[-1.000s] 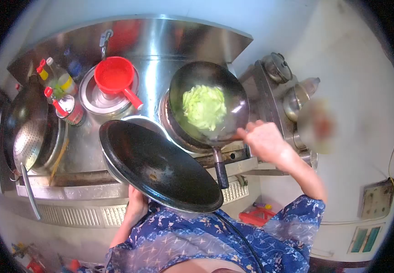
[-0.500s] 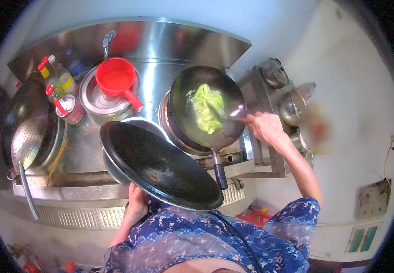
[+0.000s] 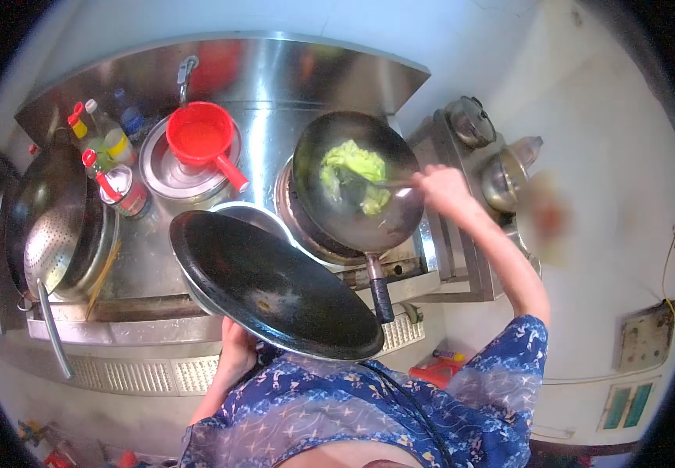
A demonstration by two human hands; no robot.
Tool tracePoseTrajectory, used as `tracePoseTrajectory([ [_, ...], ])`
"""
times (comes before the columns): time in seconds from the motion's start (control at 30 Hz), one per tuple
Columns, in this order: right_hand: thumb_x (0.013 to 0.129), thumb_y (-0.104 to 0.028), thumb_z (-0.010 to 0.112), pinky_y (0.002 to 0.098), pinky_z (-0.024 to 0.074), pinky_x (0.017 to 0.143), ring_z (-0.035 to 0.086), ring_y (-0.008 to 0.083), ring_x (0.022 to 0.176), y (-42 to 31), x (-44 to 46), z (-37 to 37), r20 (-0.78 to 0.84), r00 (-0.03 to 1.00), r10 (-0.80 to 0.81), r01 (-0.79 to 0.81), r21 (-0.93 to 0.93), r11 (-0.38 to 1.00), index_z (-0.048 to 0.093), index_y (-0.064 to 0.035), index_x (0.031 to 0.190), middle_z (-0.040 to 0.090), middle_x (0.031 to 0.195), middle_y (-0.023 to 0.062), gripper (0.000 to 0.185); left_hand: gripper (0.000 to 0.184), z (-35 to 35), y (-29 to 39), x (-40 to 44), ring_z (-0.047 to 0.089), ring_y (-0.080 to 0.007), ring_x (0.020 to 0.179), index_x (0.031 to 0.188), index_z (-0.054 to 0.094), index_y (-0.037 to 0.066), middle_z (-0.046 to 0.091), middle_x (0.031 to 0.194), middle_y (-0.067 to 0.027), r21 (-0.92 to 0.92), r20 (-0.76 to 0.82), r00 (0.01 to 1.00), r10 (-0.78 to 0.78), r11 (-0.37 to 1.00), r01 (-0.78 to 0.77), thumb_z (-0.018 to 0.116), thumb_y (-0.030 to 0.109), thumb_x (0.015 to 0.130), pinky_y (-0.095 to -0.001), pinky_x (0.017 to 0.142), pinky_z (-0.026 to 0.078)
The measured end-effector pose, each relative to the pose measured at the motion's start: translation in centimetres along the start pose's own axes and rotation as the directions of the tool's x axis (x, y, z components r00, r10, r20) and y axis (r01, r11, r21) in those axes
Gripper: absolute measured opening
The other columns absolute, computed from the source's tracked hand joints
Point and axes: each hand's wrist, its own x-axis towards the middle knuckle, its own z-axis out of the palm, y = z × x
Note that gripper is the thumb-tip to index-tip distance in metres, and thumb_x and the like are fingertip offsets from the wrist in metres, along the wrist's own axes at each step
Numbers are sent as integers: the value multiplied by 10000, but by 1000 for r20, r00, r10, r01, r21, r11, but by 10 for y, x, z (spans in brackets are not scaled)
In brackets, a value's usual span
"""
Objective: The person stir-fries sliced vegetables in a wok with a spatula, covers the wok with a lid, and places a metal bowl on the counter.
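My right hand (image 3: 440, 189) is closed round the handle of a spatula (image 3: 388, 184), whose far end reaches among green vegetable pieces (image 3: 357, 162) in a dark wok (image 3: 333, 222). The wok rests on a burner, and its black-wrapped handle (image 3: 381, 300) points toward me. My left hand (image 3: 236, 348) is at the lower left edge of a large tilted black pan (image 3: 275, 288), with its fingers partly hidden behind the pan. Under that pan, a white-rimmed bowl (image 3: 255, 210) shows in part.
A red ladle (image 3: 199, 134) lies over a metal basin (image 3: 154, 168) below the tap. Several bottles (image 3: 111, 140) stand to its left, near a perforated skimmer (image 3: 50, 238) on another wok (image 3: 29, 195). Metal pots (image 3: 472, 123) stand at the right.
My right hand and the spatula have moved up and left across the wok. The vegetables have been gathered and shifted from a wide, flat pile. My left hand and the black pan stay nearly still.
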Motion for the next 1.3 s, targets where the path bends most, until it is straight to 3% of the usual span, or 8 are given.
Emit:
tracePoseTrajectory([
  [0.17,896,-415,533,433,517,671,670,284,759,50,-29,4,237,939,249,-327,394,859,680,-131,983,676,770,124,331,302,11,3,-2,584,-141,917,1173,532,48,612,1060,-42,-2,-62,998,29,1000,-29,546,183,904,-288,785,476],
  [0.3,942,-446,501,243,350,354,494,85,421,22,-53,46,670,710,217,-703,690,172,593,-82,872,534,561,-4,382,196,8,0,-2,433,-51,661,1066,557,83,552,841,46,19,-69,997,35,999,-34,548,160,885,-220,599,360],
  [0.47,954,-469,484,230,394,382,505,67,444,-45,-89,88,709,684,171,-716,698,-29,609,-93,932,556,616,7,397,163,15,2,-4,379,-33,606,1029,563,88,532,796,61,64,-68,997,28,998,-24,539,148,879,-208,557,313],
  [0.53,957,-453,490,220,443,474,546,84,515,-62,-119,172,233,823,518,-364,917,165,634,-81,1095,565,656,10,422,154,23,6,-5,386,-40,612,1021,563,89,531,792,57,84,-79,997,4,996,3,528,146,882,-207,561,311],
  [0.57,958,-437,497,220,454,502,550,90,529,-70,-132,211,-238,721,651,-150,863,483,630,-78,1146,563,657,12,427,154,20,3,-5,386,-40,612,1021,563,89,531,792,57,83,-86,996,8,997,-1,528,146,882,-207,561,311],
  [0.7,935,-255,498,267,425,456,550,143,601,-100,-214,225,521,-52,852,-18,853,-522,606,-74,889,576,790,55,216,176,18,-2,-5,397,-49,630,1049,565,95,535,803,54,102,-133,991,10,995,3,529,160,889,-215,578,324],
  [0.9,926,-322,456,391,435,435,514,260,586,-238,-239,362,981,70,181,-4,182,-983,488,-47,932,549,783,110,276,281,10,-6,-14,531,-118,812,1156,552,42,612,983,-32,190,-71,995,66,980,-52,532,163,904,-268,706,427],
  [1.3,950,-424,346,403,452,502,491,262,573,-315,-150,340,930,296,216,360,101,-928,448,-51,1110,535,750,106,419,449,3,-18,-35,559,-249,1068,1239,512,-38,575,1209,-135,354,-276,934,227,927,-121,569,248,897,-363,916,462],
])
